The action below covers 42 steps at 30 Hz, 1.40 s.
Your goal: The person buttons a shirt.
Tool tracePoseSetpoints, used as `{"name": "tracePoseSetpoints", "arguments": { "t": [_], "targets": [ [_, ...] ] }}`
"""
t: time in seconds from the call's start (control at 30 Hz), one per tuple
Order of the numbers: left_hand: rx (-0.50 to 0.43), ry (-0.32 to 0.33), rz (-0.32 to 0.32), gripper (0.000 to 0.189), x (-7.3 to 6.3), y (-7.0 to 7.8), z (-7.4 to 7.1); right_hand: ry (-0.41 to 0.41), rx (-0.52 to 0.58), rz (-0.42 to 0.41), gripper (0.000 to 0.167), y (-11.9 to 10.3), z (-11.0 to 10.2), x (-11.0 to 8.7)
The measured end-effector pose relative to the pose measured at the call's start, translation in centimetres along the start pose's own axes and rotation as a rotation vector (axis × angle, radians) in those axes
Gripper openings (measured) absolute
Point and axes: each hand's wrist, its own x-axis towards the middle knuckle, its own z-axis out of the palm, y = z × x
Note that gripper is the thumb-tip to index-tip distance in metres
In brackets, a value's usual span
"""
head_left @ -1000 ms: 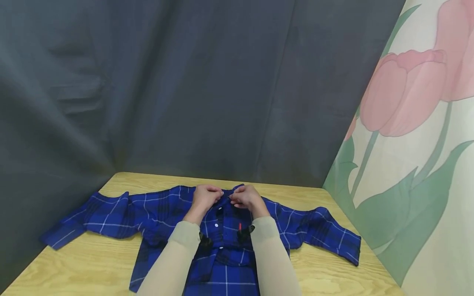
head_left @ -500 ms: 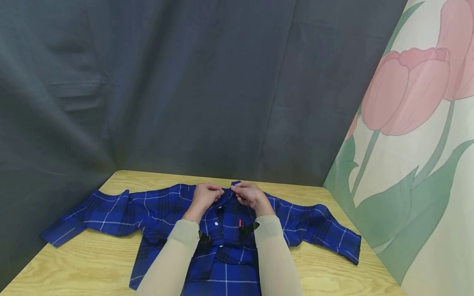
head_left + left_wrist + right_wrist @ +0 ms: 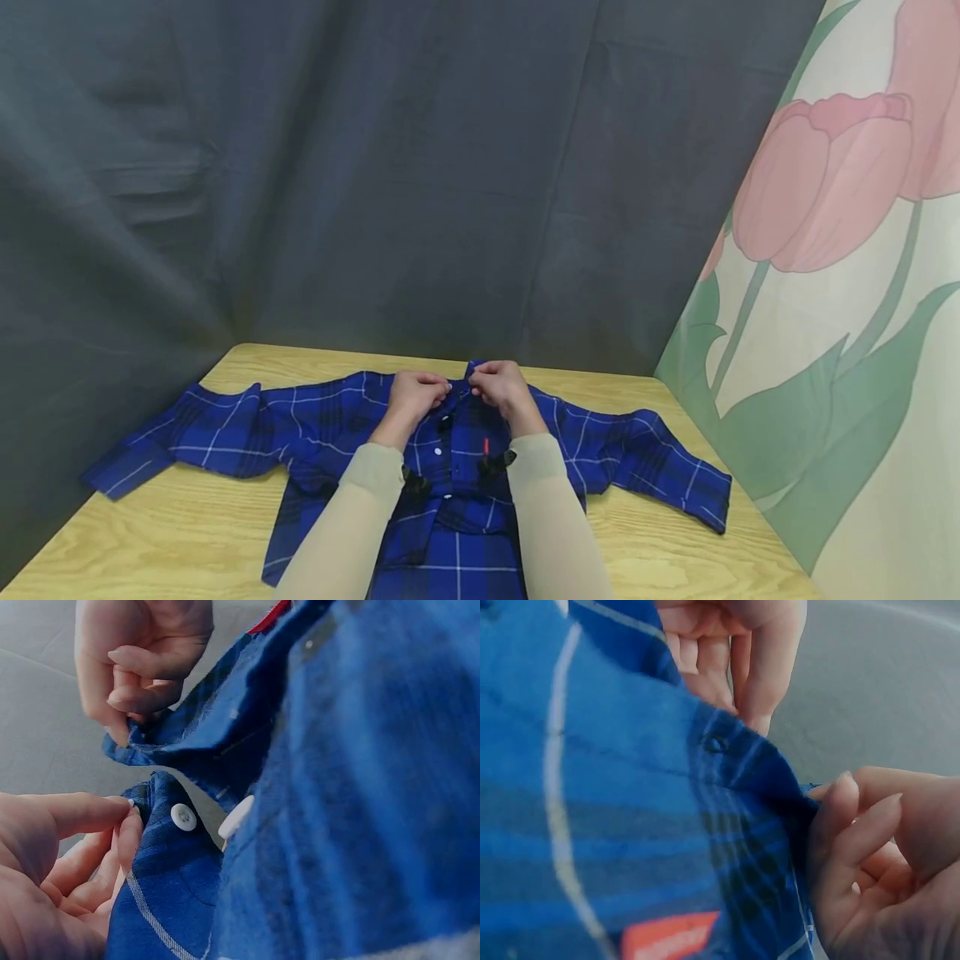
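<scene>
A blue plaid button-up shirt (image 3: 322, 433) lies spread on the table, sleeves out to both sides. At the collar, my left hand (image 3: 414, 402) pinches the button side of the neck edge; the left wrist view shows thumb and finger on a small white button, with a larger white button (image 3: 184, 817) just beside it. My right hand (image 3: 504, 390) pinches the opposite collar edge, lifted a little. A buttonhole (image 3: 715, 742) shows near that edge in the right wrist view. The two edges are apart at the neck. More white buttons (image 3: 438, 451) run down the front.
The wooden table (image 3: 165, 533) carries the shirt. A dark grey curtain (image 3: 420, 183) stands behind and at left, and a tulip-patterned panel (image 3: 817, 333) at right. A red tag (image 3: 671, 937) is on the shirt front.
My right hand has drawn up and slightly away from my left hand, lifting its collar edge. The left hand stays nearly in place, pinching the other edge.
</scene>
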Motion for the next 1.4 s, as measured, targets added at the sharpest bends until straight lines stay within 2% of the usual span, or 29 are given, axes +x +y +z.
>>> {"name": "tracePoseSetpoints", "arguments": {
  "t": [0.23,0.33,0.57,0.73,1.07,1.23,1.4],
  "targets": [
    [-0.003,-0.016,0.006,0.012,-0.1,0.2,0.6,-0.035,-0.19,-0.053,0.012,-0.3,0.4,-0.7],
    [-0.027,-0.022,0.01,0.013,-0.1,0.1,0.8,-0.014,-0.228,-0.067,0.012,-0.1,0.7,-0.8],
    [-0.048,-0.029,0.011,0.015,-0.1,0.2,0.6,0.039,-0.26,-0.109,0.013,0.4,1.3,-0.5],
    [-0.048,-0.03,-0.003,0.016,-0.1,-0.1,-0.3,0.044,-0.271,-0.106,0.016,0.5,2.0,-0.3],
    [-0.067,-0.019,-0.012,0.018,0.3,-0.3,-2.0,0.005,-0.176,-0.129,0.016,-0.7,3.1,0.2],
    [-0.103,-0.017,-0.035,0.021,0.4,-0.4,-2.5,-0.025,-0.259,-0.151,0.013,-0.8,3.4,0.2],
    [-0.124,-0.015,-0.032,0.022,0.7,-0.4,-2.9,0.031,-0.295,-0.193,0.014,-0.2,4.4,0.5]
  ]
}}
